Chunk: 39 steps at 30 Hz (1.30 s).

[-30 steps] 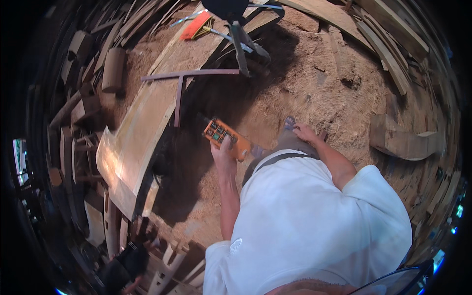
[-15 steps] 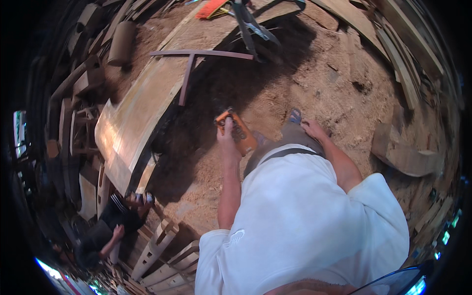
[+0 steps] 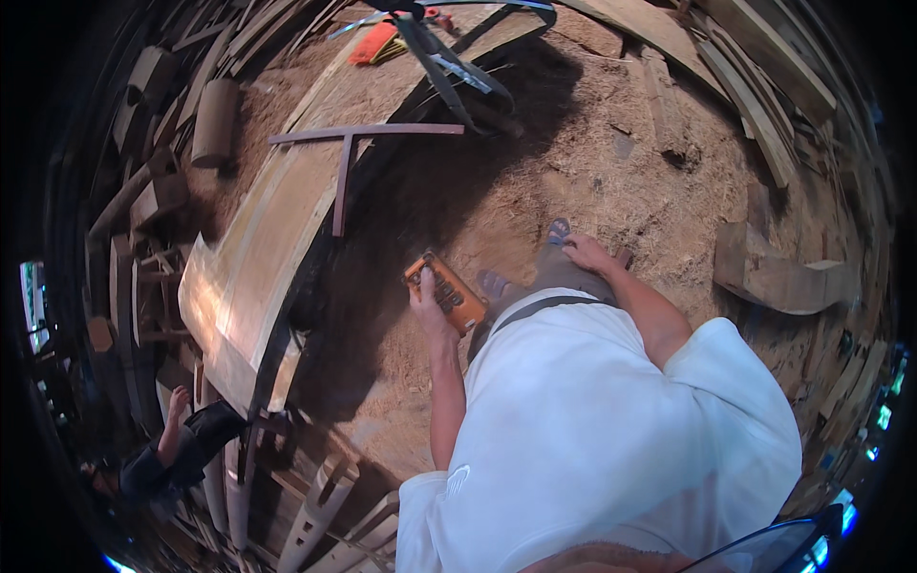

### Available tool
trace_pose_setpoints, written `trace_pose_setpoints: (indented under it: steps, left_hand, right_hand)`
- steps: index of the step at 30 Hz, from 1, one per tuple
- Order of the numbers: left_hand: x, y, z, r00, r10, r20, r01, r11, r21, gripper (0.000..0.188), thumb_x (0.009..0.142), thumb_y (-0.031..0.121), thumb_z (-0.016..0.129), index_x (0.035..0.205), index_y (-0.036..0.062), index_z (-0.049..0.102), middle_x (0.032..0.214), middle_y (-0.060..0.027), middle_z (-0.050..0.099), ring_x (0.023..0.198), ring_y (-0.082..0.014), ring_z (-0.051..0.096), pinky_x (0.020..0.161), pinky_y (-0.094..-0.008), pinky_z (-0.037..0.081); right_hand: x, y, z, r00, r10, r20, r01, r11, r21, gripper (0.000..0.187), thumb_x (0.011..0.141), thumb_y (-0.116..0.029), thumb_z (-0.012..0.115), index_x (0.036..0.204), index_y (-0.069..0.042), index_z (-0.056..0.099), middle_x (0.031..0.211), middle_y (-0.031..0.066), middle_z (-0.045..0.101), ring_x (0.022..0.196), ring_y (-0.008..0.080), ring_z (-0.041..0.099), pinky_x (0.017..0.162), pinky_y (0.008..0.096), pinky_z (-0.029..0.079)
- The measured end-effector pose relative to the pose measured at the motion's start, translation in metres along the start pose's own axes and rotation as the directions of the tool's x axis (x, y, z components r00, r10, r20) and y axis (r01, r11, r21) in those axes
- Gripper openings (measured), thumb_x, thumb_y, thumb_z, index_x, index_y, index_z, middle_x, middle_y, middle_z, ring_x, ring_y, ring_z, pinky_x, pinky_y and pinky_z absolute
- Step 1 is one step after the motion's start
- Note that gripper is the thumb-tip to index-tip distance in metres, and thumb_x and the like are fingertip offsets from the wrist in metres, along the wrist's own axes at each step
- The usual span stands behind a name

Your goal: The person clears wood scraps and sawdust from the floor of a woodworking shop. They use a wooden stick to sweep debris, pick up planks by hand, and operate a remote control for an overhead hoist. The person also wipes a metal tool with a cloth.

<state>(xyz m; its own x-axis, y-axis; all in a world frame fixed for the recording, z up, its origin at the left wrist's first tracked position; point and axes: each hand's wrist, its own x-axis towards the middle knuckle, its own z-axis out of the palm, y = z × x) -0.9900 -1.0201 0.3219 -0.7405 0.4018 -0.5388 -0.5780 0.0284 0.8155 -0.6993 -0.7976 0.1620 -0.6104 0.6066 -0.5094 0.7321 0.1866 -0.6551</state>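
My left hand (image 3: 427, 294) is closed round an orange remote control (image 3: 462, 304) with dark buttons, the thumb lying over its face. Lowered beside my trouser leg, my right hand (image 3: 585, 252) seems to hold nothing, its fingers loosely extended. A small reddish-brown piece (image 3: 625, 258) shows just past that hand; what it belongs to is unclear. Ahead to the left stretches a long, thick wooden slab (image 3: 287, 205). Across it lies a T-shaped wooden piece (image 3: 382, 130), its stem overhanging the slab's edge. Straps (image 3: 435, 72) hang at the slab's far part, near a bright orange object (image 3: 373, 44).
Another person (image 3: 172, 454) is at the lower left by the slab's near end, one hand raised. Cut timbers (image 3: 320, 506) stand close to them. Stacked planks (image 3: 755, 105) line the far right, and a curved wood block (image 3: 788, 277) lies right. Sawdust covers the ground (image 3: 611, 181).
My view has shifted, so the slab and T-shaped piece sit lower and further left. My left hand still grips the remote control. The other person has raised a hand.
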Motion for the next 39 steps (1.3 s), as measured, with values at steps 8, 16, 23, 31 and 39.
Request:
trace_pose_setpoints:
  steps: [8, 16, 23, 31, 39]
  left_hand:
    - [0.005, -0.008, 0.009, 0.992, -0.076, 0.097, 0.076, 0.997, 0.008, 0.037, 0.101, 0.036, 0.069, 0.128, 0.0125, 0.061, 0.101, 0.0006, 0.063, 0.089, -0.0130, 0.066, 0.073, -0.0335, 0.058]
    - [0.000, 0.007, 0.002, 0.988, -0.113, 0.102, 0.100, 0.986, 0.133, 0.043, 0.101, 0.041, 0.067, 0.131, 0.0113, 0.062, 0.106, -0.0008, 0.063, 0.094, -0.0167, 0.064, 0.080, -0.0358, 0.054]
    - [0.027, 0.000, 0.003, 0.963, -0.153, 0.222, 0.084, 0.952, 0.293, 0.050, 0.098, 0.046, 0.069, 0.130, 0.0080, 0.062, 0.104, -0.0014, 0.063, 0.093, -0.0161, 0.064, 0.080, -0.0354, 0.052]
    - [-0.009, 0.010, 0.036, 0.958, -0.181, 0.222, 0.064, 0.891, 0.450, 0.049, 0.099, 0.047, 0.064, 0.128, 0.0077, 0.061, 0.106, -0.0027, 0.062, 0.093, -0.0153, 0.063, 0.078, -0.0330, 0.052]
    - [-0.005, -0.011, 0.053, 0.908, -0.412, 0.070, 0.291, 0.744, 0.602, 0.041, 0.100, 0.042, 0.066, 0.127, 0.0108, 0.063, 0.106, -0.0020, 0.064, 0.093, -0.0144, 0.065, 0.076, -0.0357, 0.055]
  right_hand:
    - [0.002, 0.037, 0.013, 0.998, 0.055, -0.018, -0.056, 0.997, -0.055, 0.045, 0.091, -0.029, 0.064, 0.129, -0.006, 0.070, 0.131, 0.0238, 0.068, 0.123, 0.0399, 0.063, 0.108, 0.0451, 0.049]
    - [0.029, 0.045, 0.061, 0.998, 0.036, -0.059, -0.044, 0.991, -0.130, 0.049, 0.089, -0.030, 0.062, 0.133, -0.010, 0.070, 0.133, 0.0245, 0.067, 0.127, 0.0394, 0.062, 0.109, 0.0464, 0.048]
    - [0.004, 0.096, 0.085, 0.982, 0.036, -0.187, -0.044, 0.998, -0.038, 0.043, 0.088, -0.028, 0.060, 0.125, -0.010, 0.073, 0.125, 0.0259, 0.069, 0.117, 0.0419, 0.066, 0.101, 0.0505, 0.051]
    - [-0.027, 0.061, 0.079, 0.933, 0.316, -0.171, -0.267, 0.928, 0.260, 0.039, 0.088, -0.028, 0.061, 0.120, -0.010, 0.073, 0.117, 0.0229, 0.073, 0.110, 0.0413, 0.069, 0.094, 0.0480, 0.054]
    - [-0.042, 0.066, 0.110, 0.958, 0.263, -0.112, -0.213, 0.918, 0.335, 0.036, 0.088, -0.024, 0.061, 0.118, -0.007, 0.074, 0.114, 0.0224, 0.073, 0.106, 0.0398, 0.070, 0.095, 0.0487, 0.054]
